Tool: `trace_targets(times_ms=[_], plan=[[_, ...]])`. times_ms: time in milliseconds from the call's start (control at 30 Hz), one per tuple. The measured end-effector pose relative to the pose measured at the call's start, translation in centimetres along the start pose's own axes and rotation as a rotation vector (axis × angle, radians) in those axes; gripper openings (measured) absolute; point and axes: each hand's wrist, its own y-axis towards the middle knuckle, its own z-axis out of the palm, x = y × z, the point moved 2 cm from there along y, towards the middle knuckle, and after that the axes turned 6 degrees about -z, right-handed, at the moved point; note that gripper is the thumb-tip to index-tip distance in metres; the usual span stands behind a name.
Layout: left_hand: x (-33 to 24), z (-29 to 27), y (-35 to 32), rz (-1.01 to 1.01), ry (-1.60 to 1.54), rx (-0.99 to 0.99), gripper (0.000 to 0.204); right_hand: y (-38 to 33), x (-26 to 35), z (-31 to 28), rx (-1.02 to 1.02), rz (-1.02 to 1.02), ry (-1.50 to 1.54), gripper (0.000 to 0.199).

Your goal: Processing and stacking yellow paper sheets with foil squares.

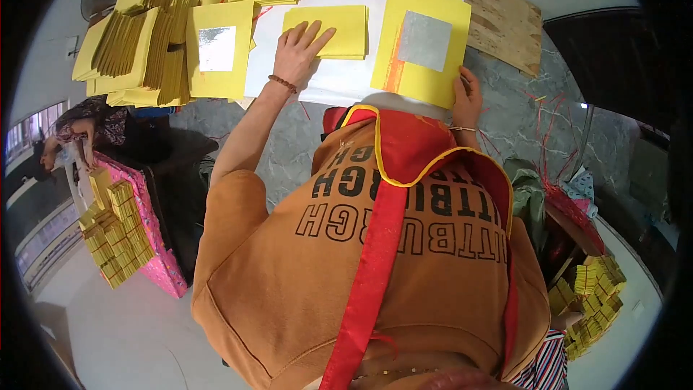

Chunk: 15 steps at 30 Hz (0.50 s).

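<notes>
My left hand (297,54) lies flat with fingers spread, its fingertips on a small folded stack of yellow paper (339,29) on the white tabletop (339,79). My right hand (468,100) grips the lower right corner of a large yellow sheet with a silver foil square (422,43), which lies on the table to the right of the folded stack. A beaded bracelet sits on my left wrist. My orange shirt and red apron strap fill the lower middle of the view.
Tall stacks of yellow paper (144,36) crowd the table's far left, with another foil-square sheet (216,50) on top. A wooden board (502,22) lies to the right. Another person (79,126) bends at the left beside a pink box of yellow bundles (119,235). More bundles (592,296) sit low right.
</notes>
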Motion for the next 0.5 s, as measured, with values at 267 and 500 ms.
trace_targets(times_ms=[267, 500], plan=[[0.9, 0.6, -0.2, 0.119, 0.019, 0.097, 0.045, 0.4, -0.6, -0.2, 0.008, -0.032, -0.055, 0.023], [1.6, 1.0, -0.1, 0.163, 0.07, 0.139, 0.041, 0.5, 3.2, 0.7, 0.028, -0.366, -0.502, 0.03]])
